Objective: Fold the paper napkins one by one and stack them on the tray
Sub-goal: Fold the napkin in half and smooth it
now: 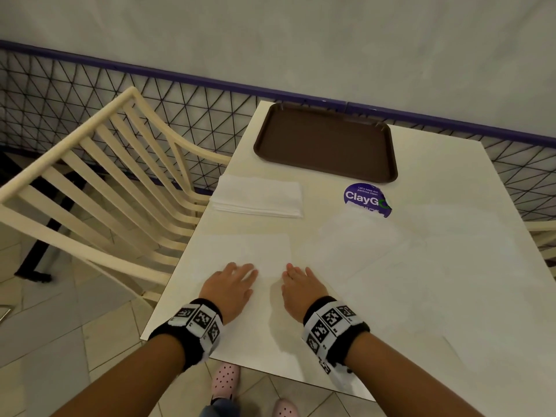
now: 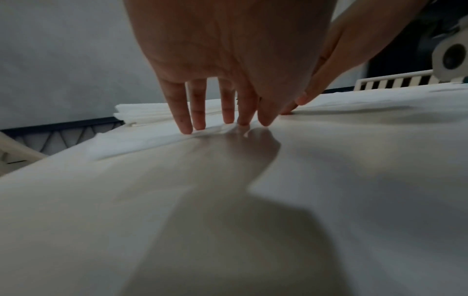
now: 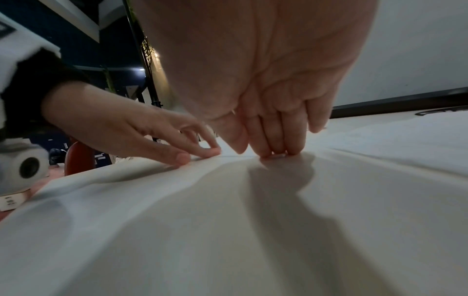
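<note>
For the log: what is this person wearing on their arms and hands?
Both forearms are bare, with no sleeves. The left hand and right hand wear no gloves. Each wrist carries a black fuzzy band, the left wristband and right wristband, set with white panels printed with square black-and-white code markers. A small round-lensed white wrist camera sits under the left wrist.

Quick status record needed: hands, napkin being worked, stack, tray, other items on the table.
left hand: fingers straight, pressing the napkin
right hand: fingers straight, pressing the napkin's near right corner
napkin: single sheet, flat on the table's near left part
stack: unfolded napkins, left edge, beyond the napkin
tray: brown, far end, nothing on it
sticker: purple, near the tray
table: white
</note>
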### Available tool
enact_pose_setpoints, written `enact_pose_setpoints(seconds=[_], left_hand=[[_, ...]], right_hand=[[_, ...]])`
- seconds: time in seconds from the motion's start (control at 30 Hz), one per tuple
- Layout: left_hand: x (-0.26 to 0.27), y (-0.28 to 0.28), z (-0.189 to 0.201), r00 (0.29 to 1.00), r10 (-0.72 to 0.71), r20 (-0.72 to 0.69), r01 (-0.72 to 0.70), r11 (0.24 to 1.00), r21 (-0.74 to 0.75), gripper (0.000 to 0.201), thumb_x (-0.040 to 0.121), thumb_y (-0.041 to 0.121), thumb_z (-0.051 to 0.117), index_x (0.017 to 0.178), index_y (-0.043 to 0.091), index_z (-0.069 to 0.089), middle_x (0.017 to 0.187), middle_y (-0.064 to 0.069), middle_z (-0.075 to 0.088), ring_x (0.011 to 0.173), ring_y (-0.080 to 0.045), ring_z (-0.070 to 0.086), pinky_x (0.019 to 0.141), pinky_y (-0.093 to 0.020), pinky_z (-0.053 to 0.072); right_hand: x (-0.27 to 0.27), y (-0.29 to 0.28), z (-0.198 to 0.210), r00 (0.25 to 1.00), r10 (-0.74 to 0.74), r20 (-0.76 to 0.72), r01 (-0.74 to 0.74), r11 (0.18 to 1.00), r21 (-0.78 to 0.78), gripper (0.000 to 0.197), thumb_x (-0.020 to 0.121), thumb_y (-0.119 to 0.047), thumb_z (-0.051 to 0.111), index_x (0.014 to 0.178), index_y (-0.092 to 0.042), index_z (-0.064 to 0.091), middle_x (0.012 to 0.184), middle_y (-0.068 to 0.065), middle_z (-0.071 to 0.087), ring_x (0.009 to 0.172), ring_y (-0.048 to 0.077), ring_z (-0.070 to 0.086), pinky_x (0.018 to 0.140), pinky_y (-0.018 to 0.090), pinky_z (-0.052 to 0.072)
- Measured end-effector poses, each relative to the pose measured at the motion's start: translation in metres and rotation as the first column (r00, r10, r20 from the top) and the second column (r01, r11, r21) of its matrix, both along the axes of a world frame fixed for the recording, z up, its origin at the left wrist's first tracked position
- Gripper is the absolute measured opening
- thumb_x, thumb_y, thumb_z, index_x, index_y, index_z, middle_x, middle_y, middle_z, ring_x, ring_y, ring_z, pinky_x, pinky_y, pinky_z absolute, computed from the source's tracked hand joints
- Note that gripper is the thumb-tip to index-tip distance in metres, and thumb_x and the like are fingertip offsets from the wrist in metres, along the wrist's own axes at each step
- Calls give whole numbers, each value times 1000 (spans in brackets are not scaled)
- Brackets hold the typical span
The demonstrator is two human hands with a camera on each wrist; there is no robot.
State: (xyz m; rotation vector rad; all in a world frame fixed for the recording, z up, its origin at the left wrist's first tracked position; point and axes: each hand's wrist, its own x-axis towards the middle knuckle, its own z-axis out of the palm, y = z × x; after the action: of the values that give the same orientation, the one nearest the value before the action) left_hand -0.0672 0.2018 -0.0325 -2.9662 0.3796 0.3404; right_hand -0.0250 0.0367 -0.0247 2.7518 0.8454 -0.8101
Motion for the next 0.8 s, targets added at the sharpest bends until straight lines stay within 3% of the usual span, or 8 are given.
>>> enact_pose_setpoints(seconds=[0.13, 0.27, 0.33, 0.4, 0.5, 0.63, 0.73, 0.8], left_hand=[[-19, 24, -2, 994, 102, 26, -100, 993, -59, 47, 48, 31, 89, 89, 15, 74, 94, -1, 71, 69, -21, 68, 39, -23, 49], [-36, 55, -5, 986, 146, 82, -144, 989, -30, 40, 54, 28, 85, 88, 12, 71, 86, -1, 70, 61, -19, 67, 36, -25, 47], [-36, 62, 2, 973, 220, 67, -220, 975, -4, 38, 51, 25, 88, 84, 11, 73, 85, -1, 69, 63, -18, 66, 42, -29, 51], [-30, 60, 13, 958, 286, 15, -286, 958, 6, 35, 79, 29, 69, 108, 9, 67, 111, -4, 62, 96, -23, 63, 76, -37, 55], [-10, 54, 18, 968, 242, -61, -241, 970, 29, 55, 96, 36, 41, 144, 13, 28, 151, -4, 23, 139, -20, 24, 112, -32, 25], [18, 42, 17, 953, 181, -245, -190, 982, -15, 64, 94, 19, 43, 149, 21, 9, 155, -2, 6, 142, -20, 13, 107, -32, 31], [28, 32, 23, 962, 136, -238, -116, 989, 97, 69, 93, 6, 43, 149, 18, 5, 149, -12, 14, 133, -27, 25, 96, -33, 41], [34, 30, 18, 981, 81, -175, -61, 992, 114, 64, 89, 4, 52, 146, 12, 25, 137, -19, 34, 118, -31, 44, 82, -28, 49]], right_hand=[[5, 1, 1, 999, 43, 13, -43, 999, -22, 47, 99, -15, 24, 144, 0, 23, 156, 13, 13, 142, 24, 20, 118, 39, 9], [12, 7, 2, 993, 112, 26, -109, 989, -97, 42, 97, -14, 26, 134, -1, 41, 144, 14, 36, 133, 26, 35, 117, 41, 11], [16, 11, 4, 987, 147, 59, -140, 983, -116, 38, 98, -15, 28, 128, -4, 49, 135, 12, 48, 126, 25, 44, 116, 41, 14], [19, 16, 7, 977, 183, 114, -172, 981, -93, 34, 99, -18, 30, 122, -6, 53, 126, 9, 57, 118, 25, 52, 113, 39, 21], [23, 24, 12, 970, 181, 164, -179, 983, -23, 40, 100, -33, 32, 123, -5, 49, 121, 11, 59, 114, 28, 54, 106, 37, 29], [25, 37, 16, 966, 211, 153, -206, 977, -47, 51, 96, -45, 36, 128, -5, 43, 124, 12, 58, 115, 29, 53, 102, 37, 31], [25, 45, 14, 964, 213, 157, -209, 977, -43, 53, 96, -46, 36, 128, -4, 43, 122, 12, 59, 113, 28, 55, 100, 37, 32], [26, 50, 12, 969, 185, 166, -186, 983, -12, 48, 98, -42, 35, 125, -3, 45, 119, 11, 60, 111, 28, 56, 98, 37, 32]])
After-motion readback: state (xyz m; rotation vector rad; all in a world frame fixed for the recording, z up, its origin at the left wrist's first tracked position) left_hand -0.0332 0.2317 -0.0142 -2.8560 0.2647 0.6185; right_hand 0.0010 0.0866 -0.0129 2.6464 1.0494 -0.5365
